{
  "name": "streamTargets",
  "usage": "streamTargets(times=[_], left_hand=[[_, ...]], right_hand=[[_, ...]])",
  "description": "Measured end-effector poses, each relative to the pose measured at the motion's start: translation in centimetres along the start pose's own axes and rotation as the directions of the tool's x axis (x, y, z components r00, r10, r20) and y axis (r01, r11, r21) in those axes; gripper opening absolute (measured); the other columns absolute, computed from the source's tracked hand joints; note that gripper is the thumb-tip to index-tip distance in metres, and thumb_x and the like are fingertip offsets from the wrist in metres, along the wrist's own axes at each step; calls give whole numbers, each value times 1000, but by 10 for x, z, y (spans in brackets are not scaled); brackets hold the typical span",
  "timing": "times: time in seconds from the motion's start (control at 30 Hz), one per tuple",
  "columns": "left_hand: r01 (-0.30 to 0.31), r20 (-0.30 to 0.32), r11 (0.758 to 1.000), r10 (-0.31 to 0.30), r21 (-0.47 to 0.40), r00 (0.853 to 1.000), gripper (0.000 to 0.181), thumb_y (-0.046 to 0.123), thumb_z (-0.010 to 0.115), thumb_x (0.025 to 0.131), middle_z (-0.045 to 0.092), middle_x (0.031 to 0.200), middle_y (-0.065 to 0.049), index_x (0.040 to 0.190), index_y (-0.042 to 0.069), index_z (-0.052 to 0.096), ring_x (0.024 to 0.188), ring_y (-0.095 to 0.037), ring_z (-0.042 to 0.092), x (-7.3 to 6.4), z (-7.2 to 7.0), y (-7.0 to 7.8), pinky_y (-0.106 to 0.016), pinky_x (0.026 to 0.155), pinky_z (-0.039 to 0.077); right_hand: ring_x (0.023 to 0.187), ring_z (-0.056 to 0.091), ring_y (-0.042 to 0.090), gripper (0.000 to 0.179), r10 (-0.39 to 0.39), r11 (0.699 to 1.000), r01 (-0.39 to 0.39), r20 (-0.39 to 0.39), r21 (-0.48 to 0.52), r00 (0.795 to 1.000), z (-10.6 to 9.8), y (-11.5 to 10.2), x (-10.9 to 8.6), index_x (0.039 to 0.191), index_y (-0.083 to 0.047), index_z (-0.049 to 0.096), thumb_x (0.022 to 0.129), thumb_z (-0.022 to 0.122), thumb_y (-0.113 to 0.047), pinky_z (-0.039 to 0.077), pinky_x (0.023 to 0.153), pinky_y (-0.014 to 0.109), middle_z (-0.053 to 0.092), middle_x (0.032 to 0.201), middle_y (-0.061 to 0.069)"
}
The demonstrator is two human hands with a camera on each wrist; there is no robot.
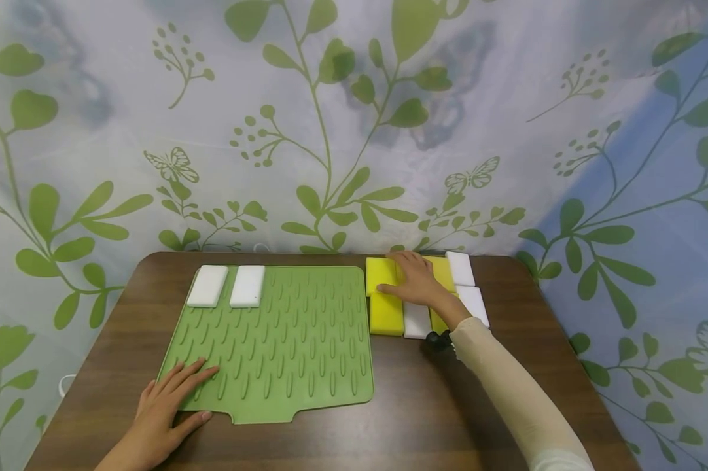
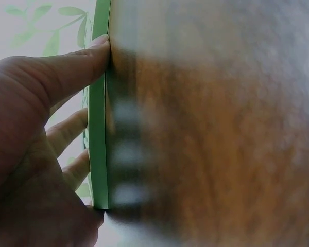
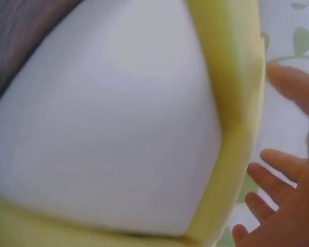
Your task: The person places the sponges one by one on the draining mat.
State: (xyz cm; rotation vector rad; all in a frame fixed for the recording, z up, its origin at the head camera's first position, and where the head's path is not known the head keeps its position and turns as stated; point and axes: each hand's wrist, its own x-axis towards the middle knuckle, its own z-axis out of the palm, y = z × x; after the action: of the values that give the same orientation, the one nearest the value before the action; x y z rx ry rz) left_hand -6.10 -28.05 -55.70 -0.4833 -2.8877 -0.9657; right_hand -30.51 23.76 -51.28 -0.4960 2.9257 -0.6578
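While the left hand (image 1: 158, 413) lies splayed, the spread, empty right hand (image 1: 415, 281) seemingly reaches for rectangular yellow foam blocks (image 1: 386, 315); lifting needs pinching.

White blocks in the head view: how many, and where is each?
5: two white blocks on the mat, towards its far left; one between yellow blocks; two at that group's right end. The right hand may hide another.
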Motion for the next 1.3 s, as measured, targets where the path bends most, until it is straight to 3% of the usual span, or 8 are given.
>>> streamTargets(times=[0.33, 0.73, 1.3], left_hand=[[4, -2, 1000, -4, 2, 1000, 76, 24, 89, 87, 50, 164, -16, 156, 30, 56, 145, -62, 37, -1, 1, 0, -88, 98, 23], [-8, -15, 1000, 8, 9, 1000, 77, 24, 89, 87, 50, 164, -15, 156, 29, 57, 145, -62, 38, -2, 1, 1, -88, 97, 23], [-14, -28, 1000, 15, 5, 999, 77, 23, 90, 86, 51, 163, -15, 155, 29, 57, 144, -61, 38, -3, 1, 2, -87, 97, 23]], right_hand=[[167, 14, 42, 82, -15, 1000, 15, 40, 1, 999, -2, 16, -1, 168, -18, 38, 97, 72, -39, 5, 126, 73, 35, 175, 14], [168, 13, 41, 95, -27, 999, 30, 77, -31, 997, -6, 18, -5, 168, -21, 40, 89, 79, -55, 2, 126, 76, 40, 174, 12], [164, 20, 43, 91, -10, 999, 13, 95, -31, 995, -14, 16, 5, 164, -19, 47, 89, 82, -56, 7, 124, 74, 45, 171, 9]])
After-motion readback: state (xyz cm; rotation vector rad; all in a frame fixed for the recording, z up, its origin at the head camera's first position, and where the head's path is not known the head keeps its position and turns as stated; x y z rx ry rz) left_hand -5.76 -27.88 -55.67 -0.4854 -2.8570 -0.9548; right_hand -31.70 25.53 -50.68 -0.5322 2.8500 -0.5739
